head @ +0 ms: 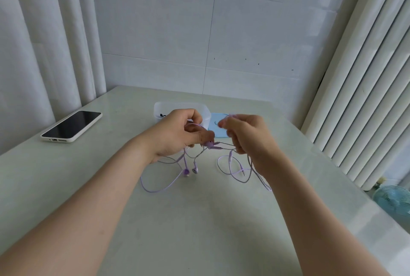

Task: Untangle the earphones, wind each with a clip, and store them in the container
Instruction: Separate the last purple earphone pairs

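Purple tangled earphones [209, 146] hang between my two hands above the pale table [199, 220]. My left hand [177, 133] pinches the cords near an earbud cluster; two earbuds [190, 170] dangle below it and a cord loop [159, 187] lies on the table. My right hand [246, 136] grips other strands, with loops and a jack plug [243, 171] hanging beneath. Behind my hands stands a clear plastic container [166, 108] holding something small and dark. A light blue lid [218, 124] lies to its right.
A phone [72, 126] in a white case lies screen up at the table's left edge. Curtains hang at the left, a white radiator at the right. A small fan [393, 200] stands on the floor past the table's right edge.
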Tool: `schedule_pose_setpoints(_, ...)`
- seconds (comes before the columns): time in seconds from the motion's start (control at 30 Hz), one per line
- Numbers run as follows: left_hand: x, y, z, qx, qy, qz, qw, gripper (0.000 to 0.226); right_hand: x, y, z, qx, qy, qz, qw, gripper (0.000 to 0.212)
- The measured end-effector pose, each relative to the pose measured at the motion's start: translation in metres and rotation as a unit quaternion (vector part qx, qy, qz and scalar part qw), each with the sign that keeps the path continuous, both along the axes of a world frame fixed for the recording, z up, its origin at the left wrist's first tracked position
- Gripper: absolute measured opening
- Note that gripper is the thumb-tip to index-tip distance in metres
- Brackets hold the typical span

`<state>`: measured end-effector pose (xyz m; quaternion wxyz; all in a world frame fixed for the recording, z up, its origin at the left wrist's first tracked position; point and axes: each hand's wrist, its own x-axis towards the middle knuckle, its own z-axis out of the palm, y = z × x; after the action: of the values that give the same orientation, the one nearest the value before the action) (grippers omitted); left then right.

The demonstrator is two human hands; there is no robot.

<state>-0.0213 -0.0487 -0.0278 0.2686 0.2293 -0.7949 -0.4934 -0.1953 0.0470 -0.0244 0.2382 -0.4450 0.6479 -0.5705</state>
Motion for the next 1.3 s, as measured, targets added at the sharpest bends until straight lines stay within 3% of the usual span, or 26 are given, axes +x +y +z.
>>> schedule_pose_setpoints(0.1, 0.001, -0.007, -0.003, 0.069, 0.068, 0.013, 0.995, 0.034, 0.003, 0.003, -0.001, 0.045, 0.027, 0.061, 0.997, 0.016)
schedule_pose_setpoints(0.23, 0.002, -0.006, -0.001, 0.109, 0.094, 0.026, 0.989, 0.028, 0.007, 0.009, 0.002, 0.044, 0.036, 0.133, 0.99, 0.011)
schedule_pose_setpoints(0.47, 0.004, -0.009, -0.001, 0.111, 0.11, 0.017, 0.988, 0.018, 0.001, 0.005, -0.005, -0.025, 0.075, 0.113, 0.99, 0.027)
schedule_pose_setpoints(0.63, 0.007, -0.011, -0.004, 0.075, 0.051, -0.012, 0.996, 0.014, -0.005, -0.001, -0.01, -0.066, 0.076, 0.036, 0.994, 0.02)
schedule_pose_setpoints(0.83, 0.009, -0.013, -0.005, 0.026, 0.014, 0.005, 1.0, 0.015, -0.005, -0.002, -0.013, -0.041, 0.182, 0.046, 0.981, 0.01)
schedule_pose_setpoints(0.97, 0.007, -0.011, -0.007, -0.112, -0.031, 0.05, 0.992, 0.01, -0.008, -0.005, -0.018, -0.02, 0.225, 0.03, 0.974, 0.012)
schedule_pose_setpoints(1.1, 0.004, -0.015, -0.011, -0.179, -0.052, 0.067, 0.98, 0.01, -0.008, -0.007, -0.019, -0.002, 0.26, 0.031, 0.965, 0.012)
schedule_pose_setpoints(1.23, 0.001, -0.014, -0.015, -0.198, -0.052, 0.044, 0.978, 0.01, -0.007, -0.006, -0.018, 0.013, 0.275, 0.032, 0.961, 0.008)
schedule_pose_setpoints(1.3, -0.002, -0.012, -0.016, -0.165, -0.029, 0.039, 0.985, 0.008, -0.005, -0.006, -0.017, 0.026, 0.288, 0.023, 0.957, 0.015)
